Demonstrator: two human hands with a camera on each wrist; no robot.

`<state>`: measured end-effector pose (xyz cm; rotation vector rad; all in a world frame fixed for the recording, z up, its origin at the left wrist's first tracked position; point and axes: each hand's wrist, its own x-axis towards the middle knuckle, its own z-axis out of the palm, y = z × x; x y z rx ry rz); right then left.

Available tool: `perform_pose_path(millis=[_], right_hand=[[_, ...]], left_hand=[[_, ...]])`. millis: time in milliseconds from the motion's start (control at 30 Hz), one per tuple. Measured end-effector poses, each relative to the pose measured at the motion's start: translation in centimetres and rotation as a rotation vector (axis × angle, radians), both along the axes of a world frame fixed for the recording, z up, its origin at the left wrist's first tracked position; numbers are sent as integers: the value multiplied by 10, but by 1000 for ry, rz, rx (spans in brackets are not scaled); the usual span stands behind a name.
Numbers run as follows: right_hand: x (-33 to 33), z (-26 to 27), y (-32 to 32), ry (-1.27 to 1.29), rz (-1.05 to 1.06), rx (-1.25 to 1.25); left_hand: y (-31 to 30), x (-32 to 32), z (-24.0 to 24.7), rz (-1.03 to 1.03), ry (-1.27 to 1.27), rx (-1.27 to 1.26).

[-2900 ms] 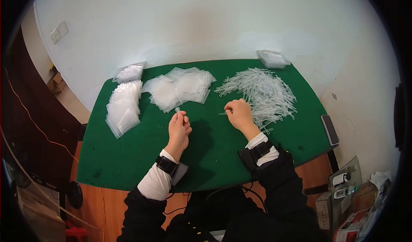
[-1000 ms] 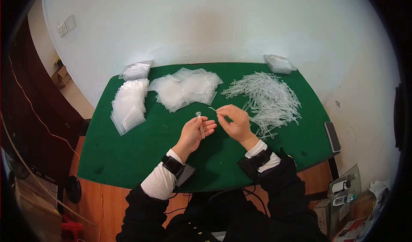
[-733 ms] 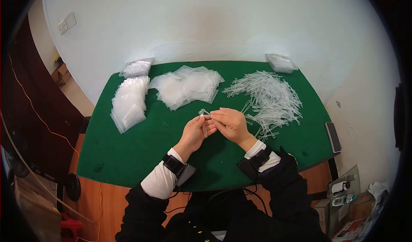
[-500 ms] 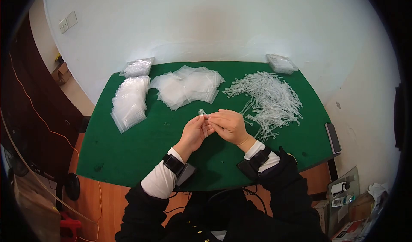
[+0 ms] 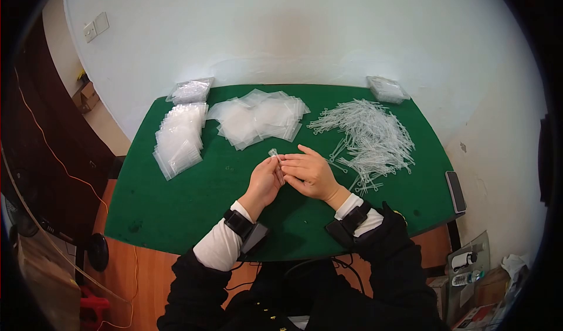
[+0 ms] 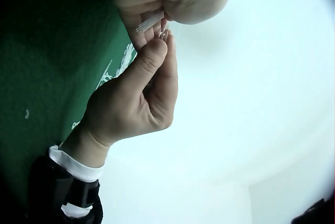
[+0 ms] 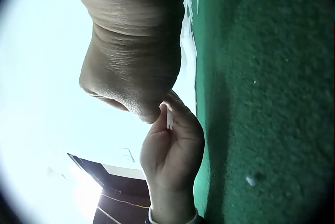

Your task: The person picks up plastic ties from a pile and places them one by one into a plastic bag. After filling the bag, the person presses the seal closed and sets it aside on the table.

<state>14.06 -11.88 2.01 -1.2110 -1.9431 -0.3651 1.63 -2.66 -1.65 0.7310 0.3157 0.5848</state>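
My left hand (image 5: 262, 184) holds a small bundle of clear plastic looped sticks (image 5: 273, 153) above the table's near middle. The loops show past the thumb and index finger. In the left wrist view the straight stick ends (image 6: 149, 23) stick out below that palm. My right hand (image 5: 315, 175) comes in from the right with fairly straight, spread fingers. Its fingertips are right at the bundle, and the index finger is raised. In the right wrist view the stick ends (image 7: 169, 120) lie against the left palm, while the right fingertips are hidden.
A heap of the same looped sticks (image 5: 375, 137) lies at right on the green table (image 5: 187, 213). Loose clear bags (image 5: 258, 117) lie in the middle; a fanned row of bags (image 5: 180, 140) lies left. Packed bundles (image 5: 192, 89) stand at the back, and a phone (image 5: 455, 191) lies at the right edge.
My right hand has come from the heap to the left hand with sticks pinched in it, and its fingers have since spread at the bundle. The left hand has moved right.
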Motion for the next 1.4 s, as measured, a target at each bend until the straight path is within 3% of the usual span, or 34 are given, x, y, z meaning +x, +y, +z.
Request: perform_pose_path(millis=[567, 1267, 1367, 1400], right_hand=[[-3, -6, 2, -85, 48, -81], [2, -3, 0, 4, 89, -159], [22, 0, 0, 361, 1, -61], [33, 0, -2, 365, -10, -65]], left_hand=[[0, -4, 1, 63, 29, -15], [-3, -3, 7, 92, 120, 110], [-3, -4, 15, 161, 129, 46], [-3, -4, 15, 197, 132, 12]])
